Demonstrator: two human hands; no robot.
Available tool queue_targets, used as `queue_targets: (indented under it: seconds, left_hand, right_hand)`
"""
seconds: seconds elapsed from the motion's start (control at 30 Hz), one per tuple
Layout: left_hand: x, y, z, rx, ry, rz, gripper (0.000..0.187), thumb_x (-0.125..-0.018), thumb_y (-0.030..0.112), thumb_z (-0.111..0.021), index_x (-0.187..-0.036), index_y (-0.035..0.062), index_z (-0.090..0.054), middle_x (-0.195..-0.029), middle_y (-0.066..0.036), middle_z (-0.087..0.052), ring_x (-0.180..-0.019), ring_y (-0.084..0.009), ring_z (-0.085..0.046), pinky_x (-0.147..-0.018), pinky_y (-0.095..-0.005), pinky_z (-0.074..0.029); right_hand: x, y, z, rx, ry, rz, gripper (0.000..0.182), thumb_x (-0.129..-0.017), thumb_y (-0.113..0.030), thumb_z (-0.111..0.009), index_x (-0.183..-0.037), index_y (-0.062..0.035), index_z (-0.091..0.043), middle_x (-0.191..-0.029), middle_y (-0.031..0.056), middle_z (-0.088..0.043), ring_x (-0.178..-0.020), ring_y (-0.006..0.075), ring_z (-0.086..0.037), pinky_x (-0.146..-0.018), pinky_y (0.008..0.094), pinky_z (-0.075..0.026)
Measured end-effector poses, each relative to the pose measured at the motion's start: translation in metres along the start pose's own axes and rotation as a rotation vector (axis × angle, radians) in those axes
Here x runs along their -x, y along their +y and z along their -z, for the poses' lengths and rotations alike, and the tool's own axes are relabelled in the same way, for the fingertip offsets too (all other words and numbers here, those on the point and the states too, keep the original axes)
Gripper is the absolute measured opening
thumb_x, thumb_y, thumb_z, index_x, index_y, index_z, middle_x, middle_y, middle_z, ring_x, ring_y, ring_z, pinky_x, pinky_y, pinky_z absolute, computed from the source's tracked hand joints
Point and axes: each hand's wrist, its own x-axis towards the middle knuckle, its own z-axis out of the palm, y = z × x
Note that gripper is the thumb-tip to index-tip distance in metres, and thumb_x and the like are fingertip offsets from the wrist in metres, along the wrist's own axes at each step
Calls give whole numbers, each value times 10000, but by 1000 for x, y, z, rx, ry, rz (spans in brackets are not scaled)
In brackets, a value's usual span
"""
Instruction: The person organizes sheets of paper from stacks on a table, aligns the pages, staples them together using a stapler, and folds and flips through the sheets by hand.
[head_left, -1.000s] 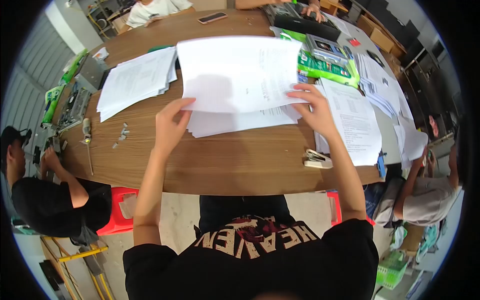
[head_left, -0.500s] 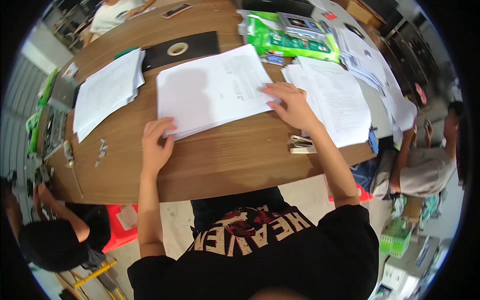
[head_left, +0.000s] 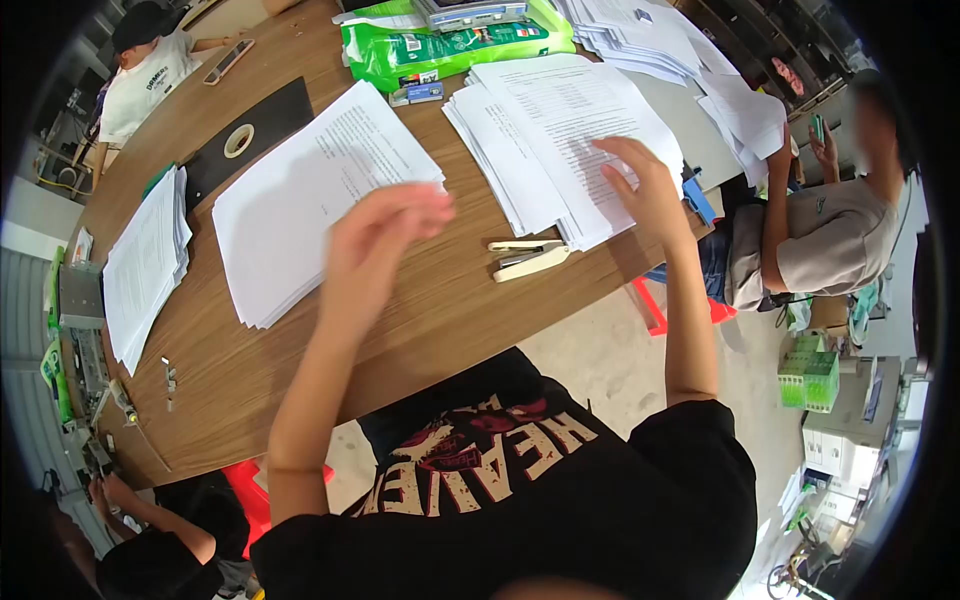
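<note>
My right hand (head_left: 645,190) is over the right-hand stack of printed papers (head_left: 530,100), thumb and fingers apart and holding nothing. Smeared by motion, my left hand (head_left: 380,240) hovers at the near right edge of the middle stack of papers (head_left: 285,200); whether anything is in its fingers does not show. Between the two stacks, close to the table's front edge, lies a white stapler (head_left: 535,260). A blue clip-like object (head_left: 698,196) sits at the right stack's outer side.
Another paper stack (head_left: 145,265) lies at left, near a screwdriver (head_left: 123,400). A tape roll (head_left: 229,146) rests on a black sheet (head_left: 280,112). Behind are a green package (head_left: 370,55), a small blue box (head_left: 418,93) and a phone (head_left: 228,62). Several people sit around the table (head_left: 420,330).
Both hands have let go of the middle stack. My right hand has moved over the right stack; my left has lifted and moved right. The view has turned rightward.
</note>
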Motion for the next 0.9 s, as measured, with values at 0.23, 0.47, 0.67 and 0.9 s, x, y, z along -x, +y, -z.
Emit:
queue_targets:
  seconds: [0.23, 0.47, 0.67, 0.9]
  left_hand:
    - [-97, -72, -75, 351, -14, 355, 530, -904, 64, -490, -1391, -31, -304, -1341, -205, -417, -1246, -270, -445, -1047, -379, -346]
    - [-125, -77, -86, 464, 177, 478, 567, -872, 106, -571, -1361, -38, -322, -1305, -184, -440, -1198, -261, -474, -986, -368, -397]
    - [-173, -88, -112, 470, -45, 537, 354, -850, 226, -646, -1132, 26, -574, -1018, -63, -621, -977, -171, -576, -807, -278, -443]
    - [-210, -118, -137, -327, -27, 147, 357, -848, 159, -576, -1143, -42, -582, -995, -164, -662, -887, -224, -621, -776, -348, -490]
  right_hand:
    - [11, 17, -18, 185, 44, 71, 191, -798, -138, -641, -982, -146, -694, -981, 23, -661, -841, 230, -597, -826, 389, -424]
    - [11, 21, -14, 131, 64, 51, 183, -794, -141, -651, -970, -153, -699, -993, 14, -658, -880, 227, -590, -910, 401, -386]
    - [11, 23, -9, 103, 42, 28, 192, -788, -147, -660, -976, -151, -699, -1013, 23, -656, -907, 242, -589, -939, 421, -370]
    - [12, 17, -10, 146, 51, 52, 220, -818, -163, -642, -1034, -160, -684, -1043, 32, -652, -955, 256, -586, -959, 436, -353]
